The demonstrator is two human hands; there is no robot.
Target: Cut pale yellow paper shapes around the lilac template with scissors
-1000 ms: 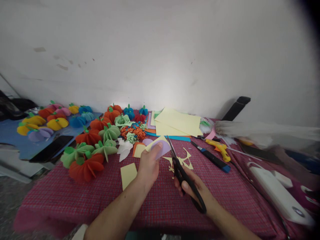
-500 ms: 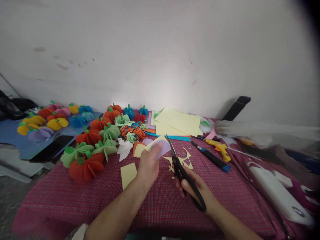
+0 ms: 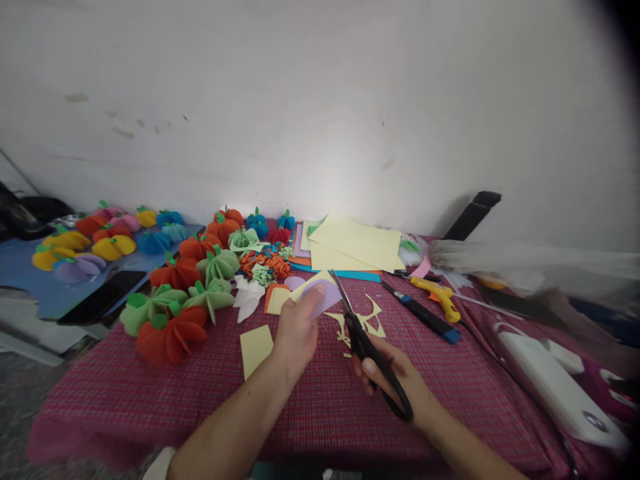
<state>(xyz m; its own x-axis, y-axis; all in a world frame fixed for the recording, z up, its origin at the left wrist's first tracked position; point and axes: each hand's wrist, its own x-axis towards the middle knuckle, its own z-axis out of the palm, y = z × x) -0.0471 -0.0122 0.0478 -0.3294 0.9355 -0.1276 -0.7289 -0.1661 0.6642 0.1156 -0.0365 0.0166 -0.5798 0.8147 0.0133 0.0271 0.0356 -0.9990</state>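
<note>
Between thumb and fingers, my left hand (image 3: 299,327) pinches a purple paper piece (image 3: 325,298) with a rounded edge, laid over pale yellow paper (image 3: 323,277). My right hand (image 3: 387,370) grips black-handled scissors (image 3: 373,353), their blades pointing up and left beside the right edge of the held paper. Whether the blades touch the paper I cannot tell. Curved yellow offcuts (image 3: 373,320) lie on the cloth behind the scissors. A yellow paper rectangle (image 3: 257,347) lies left of my left wrist.
Several folded-paper pumpkins (image 3: 173,333) crowd the left side, near a dark phone (image 3: 105,297). Yellow sheets (image 3: 355,247) are stacked by the wall. A utility knife (image 3: 425,315), a yellow glue gun (image 3: 437,293) and a white power bank (image 3: 560,390) lie to the right on the checked tablecloth (image 3: 460,387).
Almost nothing differs. The view has shifted very slightly; both hands, the scissors and the held paper keep nearly the same positions.
</note>
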